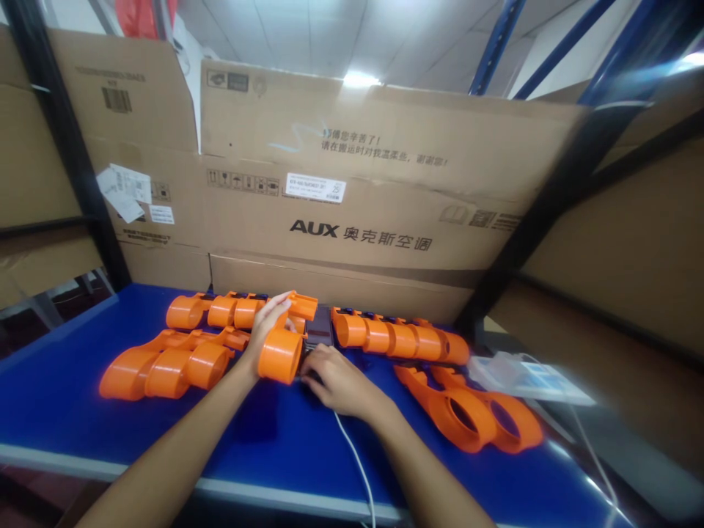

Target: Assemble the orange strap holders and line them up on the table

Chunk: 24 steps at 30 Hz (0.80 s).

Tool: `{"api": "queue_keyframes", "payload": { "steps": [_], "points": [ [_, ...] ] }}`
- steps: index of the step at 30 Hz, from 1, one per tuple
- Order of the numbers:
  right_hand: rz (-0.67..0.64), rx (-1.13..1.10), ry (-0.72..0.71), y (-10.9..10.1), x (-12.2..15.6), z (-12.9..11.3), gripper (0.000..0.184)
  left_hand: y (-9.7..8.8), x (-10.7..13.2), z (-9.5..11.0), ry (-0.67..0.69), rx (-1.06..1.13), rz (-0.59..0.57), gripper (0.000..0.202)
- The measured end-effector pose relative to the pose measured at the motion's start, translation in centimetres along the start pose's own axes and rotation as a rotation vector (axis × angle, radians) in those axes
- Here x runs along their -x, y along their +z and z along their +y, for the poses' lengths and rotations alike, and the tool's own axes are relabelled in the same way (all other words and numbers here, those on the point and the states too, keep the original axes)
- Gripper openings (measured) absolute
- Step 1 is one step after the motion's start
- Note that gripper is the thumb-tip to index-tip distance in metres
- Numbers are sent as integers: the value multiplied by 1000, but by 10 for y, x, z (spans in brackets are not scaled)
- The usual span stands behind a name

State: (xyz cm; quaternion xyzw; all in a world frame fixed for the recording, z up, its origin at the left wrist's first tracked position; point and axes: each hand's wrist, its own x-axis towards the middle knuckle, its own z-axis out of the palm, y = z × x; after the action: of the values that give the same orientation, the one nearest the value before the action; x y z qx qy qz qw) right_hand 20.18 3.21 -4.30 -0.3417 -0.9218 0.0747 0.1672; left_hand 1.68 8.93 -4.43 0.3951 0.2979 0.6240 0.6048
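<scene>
My left hand is closed around an orange plastic part with a round barrel end, held just above the blue table. My right hand rests beside it, fingers curled on a small dark device that lies on the table between the rows of parts; what the fingers grip is partly hidden. A white cable runs from under my right hand toward the table's front edge.
Rows of orange plastic parts lie left and right, with flat ring-shaped orange pieces at the right. Large cardboard boxes wall off the back. A clear packet lies at the right edge. Black rack posts stand either side.
</scene>
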Motion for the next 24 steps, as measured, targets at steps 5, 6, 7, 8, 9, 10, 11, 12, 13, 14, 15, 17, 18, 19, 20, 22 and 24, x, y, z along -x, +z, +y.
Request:
{"api": "queue_keyframes", "payload": {
  "steps": [5,6,7,8,9,10,11,12,13,14,15,17,18,19,20,22,24],
  "points": [
    [9,-34,12,-1,1,-3,3,0,1,0,-1,9,-10,53],
    [13,-39,16,-1,2,-3,3,0,1,0,0,6,-13,53],
    [16,-42,20,-1,2,-3,4,0,1,0,0,5,-12,52],
    [17,-44,22,0,2,-3,5,0,1,0,-2,6,-8,52],
    [18,-45,23,0,2,-3,5,0,1,0,-5,8,-4,52],
    [20,-46,21,1,2,-2,4,1,1,0,-7,11,-1,52],
    [25,-47,18,1,2,-2,6,1,2,1,-9,13,-1,52],
    [29,-49,13,1,2,-2,11,1,2,1,-8,13,-2,52],
    [34,-52,7,2,1,-2,15,2,2,1,-5,10,-5,53],
    [39,-55,2,2,1,-2,18,2,2,1,-2,8,-6,53],
    [42,-59,-1,2,1,-1,21,2,3,2,0,7,-7,54],
    [41,-66,-1,3,1,-1,23,3,4,2,-2,8,-11,54],
    [38,-69,1,3,1,-1,24,3,4,2,-4,9,-15,54],
    [36,-69,3,3,0,-1,25,4,5,3,-6,11,-18,55],
    [33,-67,4,4,0,-1,25,4,5,3,-7,13,-21,55],
    [31,-57,6,4,0,0,24,5,6,3,-8,22,-22,55],
    [35,-48,9,5,0,0,24,5,7,4,-9,27,-26,56]
  ]
}}
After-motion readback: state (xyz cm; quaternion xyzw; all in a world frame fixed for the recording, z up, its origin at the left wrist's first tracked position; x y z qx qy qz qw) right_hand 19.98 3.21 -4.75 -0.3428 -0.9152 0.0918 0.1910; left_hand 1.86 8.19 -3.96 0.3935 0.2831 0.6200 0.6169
